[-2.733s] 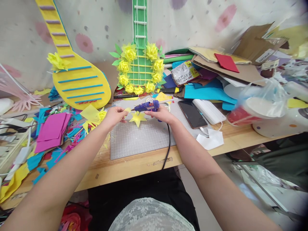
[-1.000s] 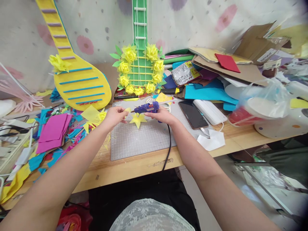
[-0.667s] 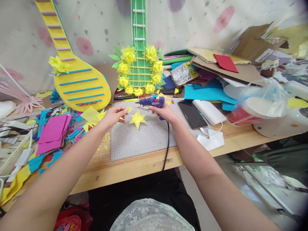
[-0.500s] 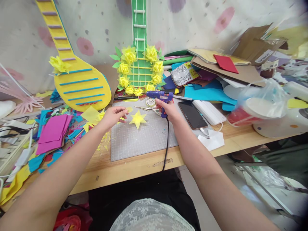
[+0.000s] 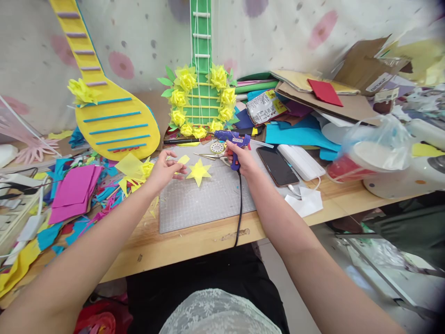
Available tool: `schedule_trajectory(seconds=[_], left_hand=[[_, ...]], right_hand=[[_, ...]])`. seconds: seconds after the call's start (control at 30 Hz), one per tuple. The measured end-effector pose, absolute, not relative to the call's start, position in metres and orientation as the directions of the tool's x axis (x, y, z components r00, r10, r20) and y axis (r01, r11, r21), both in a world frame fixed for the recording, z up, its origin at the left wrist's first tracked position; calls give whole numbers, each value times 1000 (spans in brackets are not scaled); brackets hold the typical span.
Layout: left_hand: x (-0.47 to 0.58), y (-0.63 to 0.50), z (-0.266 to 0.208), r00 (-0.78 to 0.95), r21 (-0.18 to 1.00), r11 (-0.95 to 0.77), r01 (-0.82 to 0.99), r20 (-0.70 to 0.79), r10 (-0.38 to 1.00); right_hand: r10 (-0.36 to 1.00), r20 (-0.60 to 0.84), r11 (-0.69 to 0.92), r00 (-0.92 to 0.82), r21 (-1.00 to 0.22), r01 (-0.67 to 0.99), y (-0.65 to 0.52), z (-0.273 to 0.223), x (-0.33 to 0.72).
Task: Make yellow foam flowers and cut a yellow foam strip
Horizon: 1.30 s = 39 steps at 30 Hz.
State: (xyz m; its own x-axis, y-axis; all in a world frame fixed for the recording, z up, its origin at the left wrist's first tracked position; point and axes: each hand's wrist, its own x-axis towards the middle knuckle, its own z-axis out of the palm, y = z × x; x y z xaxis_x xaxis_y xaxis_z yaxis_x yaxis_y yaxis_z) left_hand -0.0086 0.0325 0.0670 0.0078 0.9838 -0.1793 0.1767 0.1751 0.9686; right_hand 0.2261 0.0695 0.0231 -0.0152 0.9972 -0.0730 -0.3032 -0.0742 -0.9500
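My right hand [image 5: 240, 157] is wrapped round a purple hot glue gun [image 5: 232, 138], its nozzle pointing left and its black cord running down over the table edge. Between the fingertips of my left hand [image 5: 167, 167] is a small yellow paper petal [image 5: 183, 159]. Just right of that hand, a yellow paper star [image 5: 199, 172] lies flat on the grey cutting mat [image 5: 205, 208]. Scissors [image 5: 208, 156] and a white ring-shaped disc [image 5: 217, 147] rest behind the star, the scissors' handles partly hidden by my right hand.
Behind the mat stands a green cardboard guitar [image 5: 200, 104] with yellow paper flowers; a yellow instrument [image 5: 118, 118] leans at left. Paper scraps and magenta sheets [image 5: 74, 190] cover the left side. A phone [image 5: 278, 166], a white power bank [image 5: 301, 161] and a bagged cup [image 5: 368, 160] sit at right.
The petal in my left hand has turned and shows more of its face. The glue gun has shifted slightly to the right, its nozzle drawing away from the petal.
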Motion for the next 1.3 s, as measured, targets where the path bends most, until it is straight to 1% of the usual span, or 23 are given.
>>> schedule_trajectory(seconds=[0.17,0.3,0.6,0.67,0.87,1.0,1.07,1.2,1.3], left_hand=[[-9,28,69,94,971,99,218,-122,988],[-10,28,71,114,973,85,215,-112,987],[-7,30,70,-85,969,154,191,-140,986],[-6,30,69,-94,972,147,185,-131,987],[-5,31,69,-63,968,188,166,-180,982],[-2,33,66,-94,970,200,136,-188,978],[-1,32,61,-136,972,213,101,-198,971],[3,30,48,-273,971,229,71,-202,941],[10,28,40,-316,971,236,35,-213,924]], right_hand=[[997,-72,-78,-35,-968,-238,69,22,226],[997,-59,-72,-58,-960,-271,69,22,226],[993,-98,-113,-60,-930,-349,70,24,226],[993,-102,-117,-61,-923,-366,69,24,226],[993,-99,-118,-66,-909,-401,70,24,226],[993,-97,-114,-64,-911,-396,70,24,227],[994,-92,-111,-67,-913,-393,71,23,227],[994,-86,-107,-72,-918,-383,72,22,227],[992,-92,-117,-81,-915,-387,72,21,227]])
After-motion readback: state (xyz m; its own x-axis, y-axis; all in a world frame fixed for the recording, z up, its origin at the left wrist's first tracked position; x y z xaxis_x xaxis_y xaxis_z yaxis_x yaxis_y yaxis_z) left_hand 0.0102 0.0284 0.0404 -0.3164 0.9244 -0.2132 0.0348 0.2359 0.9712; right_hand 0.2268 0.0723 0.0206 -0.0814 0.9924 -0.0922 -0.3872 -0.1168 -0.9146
